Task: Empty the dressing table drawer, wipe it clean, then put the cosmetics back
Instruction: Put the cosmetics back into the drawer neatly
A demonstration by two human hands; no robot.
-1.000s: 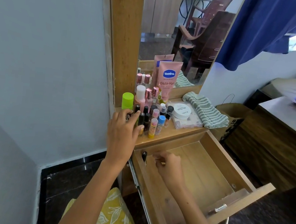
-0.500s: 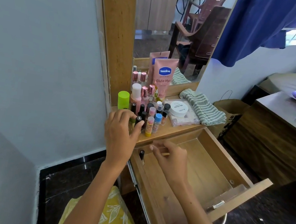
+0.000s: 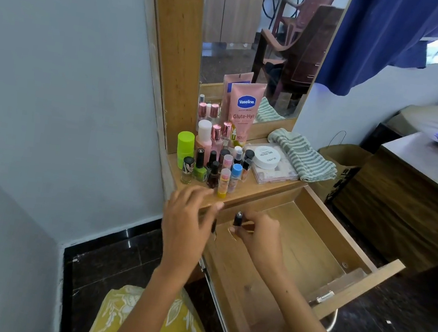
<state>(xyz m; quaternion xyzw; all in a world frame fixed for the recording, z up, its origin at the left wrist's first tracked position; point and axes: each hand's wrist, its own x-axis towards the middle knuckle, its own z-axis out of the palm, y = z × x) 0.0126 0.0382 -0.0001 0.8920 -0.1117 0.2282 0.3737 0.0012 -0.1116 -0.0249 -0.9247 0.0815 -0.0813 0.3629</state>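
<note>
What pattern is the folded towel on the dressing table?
The towel has green and white stripes, seen in the head view.

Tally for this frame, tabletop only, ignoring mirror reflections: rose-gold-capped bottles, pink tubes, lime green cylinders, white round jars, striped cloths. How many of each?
Rose-gold-capped bottles: 2
Pink Vaseline tube: 1
Lime green cylinder: 1
White round jar: 1
Striped cloth: 1
Total: 6

Single head view, steeply down, near open drawer (image 3: 323, 229).
</note>
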